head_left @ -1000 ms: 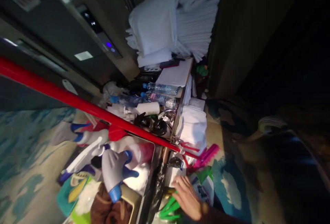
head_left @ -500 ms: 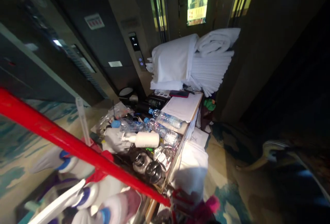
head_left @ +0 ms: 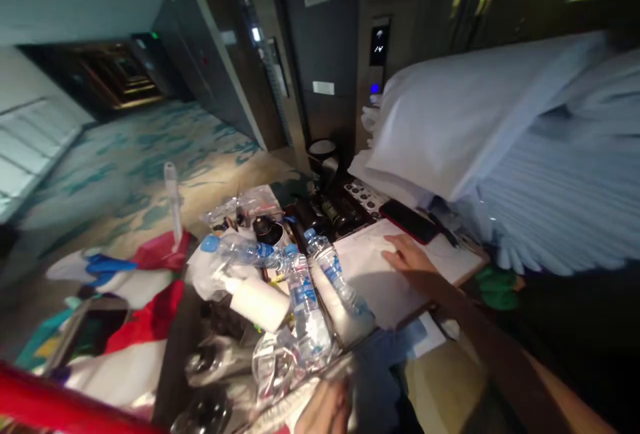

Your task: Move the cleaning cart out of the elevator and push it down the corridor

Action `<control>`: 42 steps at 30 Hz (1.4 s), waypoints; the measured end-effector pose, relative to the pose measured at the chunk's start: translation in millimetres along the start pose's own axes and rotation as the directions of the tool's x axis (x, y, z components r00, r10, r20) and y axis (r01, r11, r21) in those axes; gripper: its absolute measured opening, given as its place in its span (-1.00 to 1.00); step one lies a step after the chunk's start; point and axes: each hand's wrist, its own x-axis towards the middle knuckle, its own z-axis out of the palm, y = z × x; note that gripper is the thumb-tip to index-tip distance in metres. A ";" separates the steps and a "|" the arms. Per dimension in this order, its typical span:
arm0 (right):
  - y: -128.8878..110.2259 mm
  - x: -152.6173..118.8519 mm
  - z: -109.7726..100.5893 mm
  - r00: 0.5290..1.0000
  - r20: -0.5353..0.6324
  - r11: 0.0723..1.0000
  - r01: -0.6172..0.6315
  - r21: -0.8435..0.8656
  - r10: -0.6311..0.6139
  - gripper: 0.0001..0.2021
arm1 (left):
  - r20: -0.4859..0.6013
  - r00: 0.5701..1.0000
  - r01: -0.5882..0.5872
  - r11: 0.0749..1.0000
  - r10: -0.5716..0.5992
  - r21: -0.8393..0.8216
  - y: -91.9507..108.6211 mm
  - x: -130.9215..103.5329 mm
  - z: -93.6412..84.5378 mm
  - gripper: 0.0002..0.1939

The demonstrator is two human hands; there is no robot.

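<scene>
Right hand (head_left: 411,266) has come up from the cart's near right side, a second ago, onto the white sheet (head_left: 360,281); view swung left, linen now looms larger. Right grip loosely open, fingers forward and slightly bent, tips at the paper; nothing seen held. Left hand (head_left: 327,411) at the near edge of the cart (head_left: 174,367), cropped and blurred; cannot tell how far closed or whether it holds anything. Sheet lies flat on the cart top, right of the clutter. Dark phone (head_left: 410,221) with red edge at the sheet's far side, just beyond the right hand. Left of the sheet: three clear water bottles (head_left: 307,307) with blue caps, white pump bottle (head_left: 260,304) on its side. Dark bottles (head_left: 343,214) farther off. Far right, folded white linen (head_left: 460,114) piled high. Near left, red pole (head_left: 60,401), part seen. Beyond, patterned carpet (head_left: 150,161) and, above the cart, a lit wall panel (head_left: 380,41).
</scene>
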 end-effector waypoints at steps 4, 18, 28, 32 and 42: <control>0.4 7.6 41.7 0.923 0.226 0.947 0.321 0.001 -0.313 -0.31 | -0.122 0.931 0.339 0.938 -0.345 -0.065 56.0 57.6 46.9 -0.62; -7.6 -28.1 20.0 0.725 0.296 0.783 0.572 0.245 -0.622 -0.77 | -0.335 0.893 0.375 0.909 -0.300 0.184 71.6 82.2 77.9 -0.30; -15.0 -12.8 7.9 0.558 0.460 0.721 0.582 0.375 -0.690 -0.75 | -0.237 0.971 0.093 0.962 -0.030 0.257 76.6 73.3 103.7 -0.70; -4.7 -24.4 -10.8 0.477 0.518 0.703 0.435 0.563 -0.710 -0.75 | -0.329 0.944 0.102 0.965 -0.018 0.241 73.7 78.2 106.3 -0.70; 13.4 37.1 16.8 0.831 0.401 0.864 0.172 0.474 -0.385 -0.74 | -0.316 0.945 0.176 0.942 -0.081 0.285 83.5 69.8 103.0 -0.67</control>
